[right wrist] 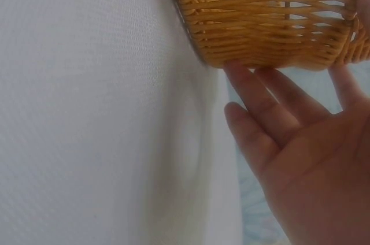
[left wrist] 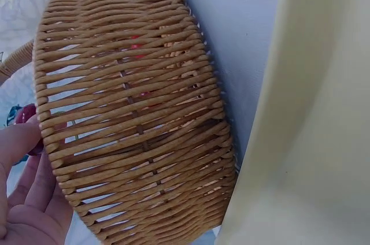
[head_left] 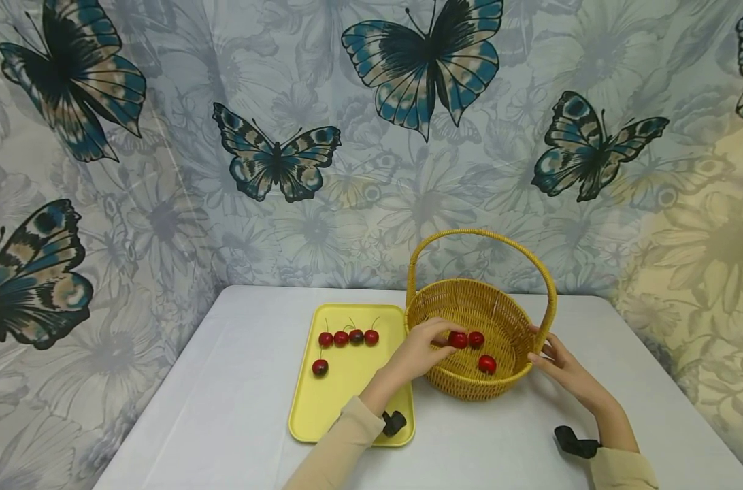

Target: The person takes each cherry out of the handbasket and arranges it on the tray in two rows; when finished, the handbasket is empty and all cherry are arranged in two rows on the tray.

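Observation:
Over the left rim of a woven basket, my left hand pinches a red cherry between thumb and fingers. The left wrist view shows that cherry at the basket's edge, partly hidden by the thumb. Two more cherries, one at the back and one nearer the front, lie inside. My right hand holds the basket's right side near the handle's foot; in the right wrist view its fingers touch the weave from outside. Left of the basket is a yellow tray.
On the tray, several cherries with stems form a row near the far edge, and a single cherry sits below its left end. The basket's tall handle arches overhead. A white table meets a butterfly-patterned backdrop.

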{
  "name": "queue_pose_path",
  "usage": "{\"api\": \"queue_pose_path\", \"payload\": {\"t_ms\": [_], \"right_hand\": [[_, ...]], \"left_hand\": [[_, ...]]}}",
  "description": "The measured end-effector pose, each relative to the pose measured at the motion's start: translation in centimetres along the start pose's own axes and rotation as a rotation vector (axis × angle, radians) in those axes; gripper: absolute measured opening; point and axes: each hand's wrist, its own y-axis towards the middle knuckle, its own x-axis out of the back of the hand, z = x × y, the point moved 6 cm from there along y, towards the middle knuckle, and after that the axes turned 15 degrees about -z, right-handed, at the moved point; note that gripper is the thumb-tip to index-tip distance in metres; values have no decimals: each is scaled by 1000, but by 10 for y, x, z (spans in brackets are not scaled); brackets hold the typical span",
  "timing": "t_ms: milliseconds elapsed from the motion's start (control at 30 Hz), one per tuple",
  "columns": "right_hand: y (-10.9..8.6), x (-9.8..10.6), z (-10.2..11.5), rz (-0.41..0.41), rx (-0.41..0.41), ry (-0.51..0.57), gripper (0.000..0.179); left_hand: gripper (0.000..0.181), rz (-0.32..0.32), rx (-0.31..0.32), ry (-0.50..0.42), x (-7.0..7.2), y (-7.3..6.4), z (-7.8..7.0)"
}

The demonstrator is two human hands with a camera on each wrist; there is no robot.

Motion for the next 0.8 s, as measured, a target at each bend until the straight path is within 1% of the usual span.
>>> {"api": "queue_pose_path", "payload": {"t_ms": [100, 233, 400, 500, 667, 800], "right_hand": [[0, 0, 0, 2, 4, 5, 61], [0, 0, 1, 8, 4, 15, 62], [0, 0, 2, 6, 7, 13, 62], [-1, 0, 2, 5, 9, 16, 62], [-1, 0, 1, 1, 9, 17, 62], [0, 0, 1, -3, 11, 8, 61]], "left_hand": [[34, -9, 13, -21, 3, -2, -2], [34, -14, 25, -24, 9, -6, -6], [32, -16, 58, -50, 17, -9, -8], [30, -28, 69, -65, 23, -11, -9], [25, -54, 66, -49, 35, -15, -9], [24, -57, 68, -29, 44, -19, -6]]}}
